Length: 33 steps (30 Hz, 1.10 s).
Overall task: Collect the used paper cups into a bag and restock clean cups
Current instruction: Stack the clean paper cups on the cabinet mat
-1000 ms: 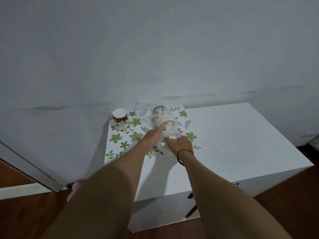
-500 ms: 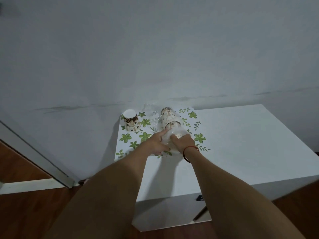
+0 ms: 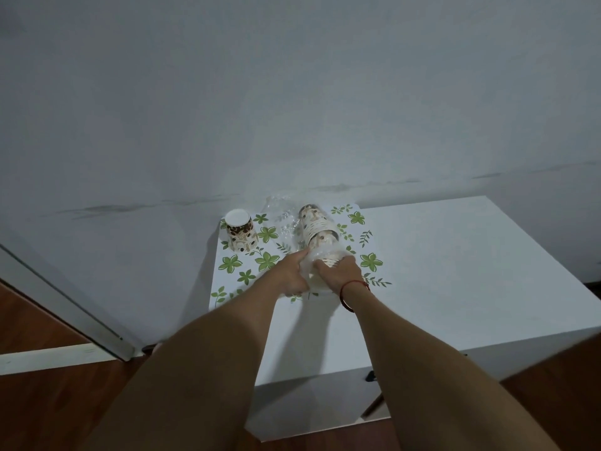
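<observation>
A stack of patterned paper cups (image 3: pixel 314 228) in a clear plastic sleeve (image 3: pixel 282 216) lies on its side on the green-flowered mat (image 3: pixel 232 264), its far end toward the wall. My left hand (image 3: pixel 290 274) grips the plastic at the stack's near open end. My right hand (image 3: pixel 338 271), with a red cord at the wrist, grips the nearest cup there. A single patterned paper cup (image 3: pixel 240 231) stands upside down at the mat's back left corner.
The mat covers the left part of a white cabinet top (image 3: pixel 455 275) against a pale wall (image 3: pixel 292 92). A white door frame (image 3: pixel 65 304) runs diagonally at the left. Brown wooden floor (image 3: pixel 42 408) lies below.
Both hands have closed in on the near end of the cup stack: the left went from flat fingers to a grip on the plastic. The view shifted slightly.
</observation>
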Motion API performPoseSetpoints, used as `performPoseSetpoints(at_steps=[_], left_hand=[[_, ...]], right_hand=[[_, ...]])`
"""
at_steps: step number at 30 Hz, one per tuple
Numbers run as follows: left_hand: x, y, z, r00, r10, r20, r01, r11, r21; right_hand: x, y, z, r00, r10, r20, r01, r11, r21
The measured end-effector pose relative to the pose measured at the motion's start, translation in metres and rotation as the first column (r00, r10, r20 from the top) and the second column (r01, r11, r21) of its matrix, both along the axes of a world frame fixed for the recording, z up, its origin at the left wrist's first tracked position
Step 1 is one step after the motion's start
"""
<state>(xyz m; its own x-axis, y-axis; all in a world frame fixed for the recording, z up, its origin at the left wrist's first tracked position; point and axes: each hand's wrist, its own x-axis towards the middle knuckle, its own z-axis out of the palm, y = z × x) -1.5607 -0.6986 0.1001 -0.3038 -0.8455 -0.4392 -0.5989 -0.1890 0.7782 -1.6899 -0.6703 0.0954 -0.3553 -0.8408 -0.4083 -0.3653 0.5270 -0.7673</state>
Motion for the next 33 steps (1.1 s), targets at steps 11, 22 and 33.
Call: performPoseSetpoints(at_steps=[11, 22, 33], left_hand=[[-0.008, -0.005, -0.022, 0.994, 0.069, 0.083, -0.049, 0.972, -0.230], [-0.013, 0.010, -0.012, 0.980, 0.195, 0.037, -0.188, 0.973, -0.135], [-0.015, 0.015, 0.012, 0.832, 0.477, -0.283, -0.426, 0.876, 0.226]], right_hand=[[-0.004, 0.004, 0.000, 0.991, -0.132, 0.022, 0.134, 0.977, -0.165], [-0.012, 0.004, 0.015, 0.982, -0.093, 0.163, 0.103, 0.993, -0.059], [-0.027, 0.021, 0.021, 0.983, -0.021, 0.182, 0.026, 0.999, -0.026]])
